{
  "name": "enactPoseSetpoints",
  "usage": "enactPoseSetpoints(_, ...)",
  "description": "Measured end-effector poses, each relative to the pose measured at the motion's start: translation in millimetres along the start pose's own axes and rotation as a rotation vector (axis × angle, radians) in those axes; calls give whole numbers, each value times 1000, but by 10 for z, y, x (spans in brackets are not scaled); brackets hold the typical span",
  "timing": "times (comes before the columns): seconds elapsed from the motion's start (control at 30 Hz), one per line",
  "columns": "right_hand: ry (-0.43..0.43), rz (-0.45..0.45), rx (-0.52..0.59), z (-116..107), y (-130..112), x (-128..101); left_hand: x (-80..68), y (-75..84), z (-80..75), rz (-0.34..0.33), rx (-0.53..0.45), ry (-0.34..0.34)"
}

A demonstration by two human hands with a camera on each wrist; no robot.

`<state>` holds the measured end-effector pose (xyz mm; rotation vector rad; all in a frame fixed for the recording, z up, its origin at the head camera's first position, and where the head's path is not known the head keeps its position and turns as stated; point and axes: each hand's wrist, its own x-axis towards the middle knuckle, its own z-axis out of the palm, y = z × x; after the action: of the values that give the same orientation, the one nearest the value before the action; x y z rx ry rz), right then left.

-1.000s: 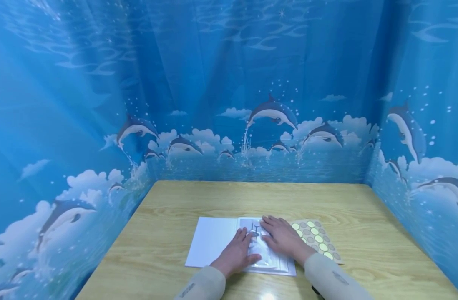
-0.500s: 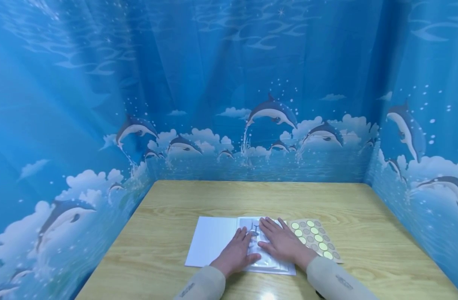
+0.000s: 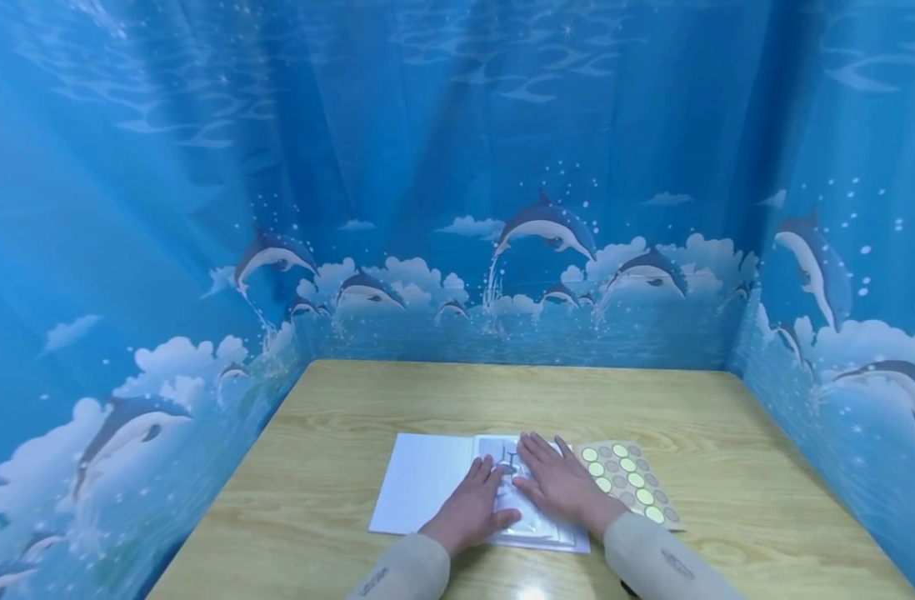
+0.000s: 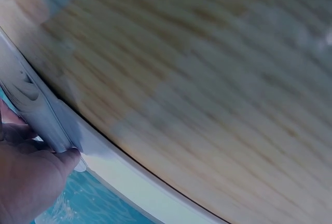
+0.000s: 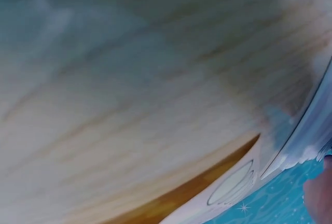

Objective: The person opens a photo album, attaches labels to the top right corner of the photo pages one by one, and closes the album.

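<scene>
A white booklet (image 3: 423,483) lies spread on the table, its left side blank. Glossy clear pages (image 3: 531,523) with a dark line drawing make up its right side. My left hand (image 3: 468,507) rests on these pages near the fold, fingers extended and thumb out to the right. On their right half lies my right hand (image 3: 568,485), flat with its fingers spread. The left wrist view has the left hand (image 4: 31,182) with its thumb along the page edge. Only a sliver of the right hand (image 5: 319,193) shows in the right wrist view.
Right of the booklet, beside my right hand, lies a tan sheet (image 3: 621,482) bearing rows of pale green and grey circles. A wood-grain table (image 3: 315,433) carries everything. Blue dolphin-print curtains (image 3: 427,167) surround its back and sides. A small dark object (image 3: 628,590) peeks out by the right sleeve.
My right hand has shifted slightly toward the left over the glossy pages, and its fingers have spread. The left hand, the booklet and the sheet of circles stay where they were.
</scene>
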<state>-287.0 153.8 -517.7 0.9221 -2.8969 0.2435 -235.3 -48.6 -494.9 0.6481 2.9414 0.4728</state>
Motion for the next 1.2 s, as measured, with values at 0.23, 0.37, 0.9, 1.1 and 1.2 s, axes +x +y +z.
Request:
enactPoseSetpoints(0.23,15,-10,-11,-5,6,-26,-31,-3,24,50,108,6)
enactPoseSetpoints(0.37,56,-3,10,35,41,-2,-44,3,37,39,148,-1)
enactPoseSetpoints(0.9,23,22,8,6,-61,72,-18,-56,105,57,146,-21)
enactPoseSetpoints(1.1,-7,66,24,-6,-40,129,9,-70,165,46,145,-29)
enactPoseSetpoints(1.2,-2,100,20,-16,-5,135,24,-89,189,40,147,-16)
